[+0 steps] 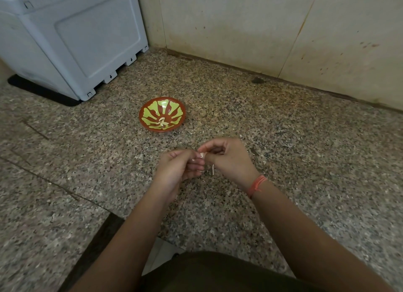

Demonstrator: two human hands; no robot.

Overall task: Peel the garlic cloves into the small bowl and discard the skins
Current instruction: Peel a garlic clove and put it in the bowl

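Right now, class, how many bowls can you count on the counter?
1. The small bowl sits on the granite counter, beyond both hands and right of the pale appliance. Nothing suggests another is hidden.

Both hands meet above the speckled granite tabletop [283, 139]. The left hand [177, 168] and the right hand [229, 158] pinch a small pale garlic clove [202, 154] between their fingertips, and a thin strip of skin [213, 169] hangs down just below it. An orange thread band [257, 183] circles the right wrist. Beyond the hands, well apart from them, stands a small bowl [162, 114], red-brown with green petal shapes, with a few pale cloves [162, 122] lying in its bottom. A grey plastic box [72, 36] sits at the far left against the tiled wall [261, 25].
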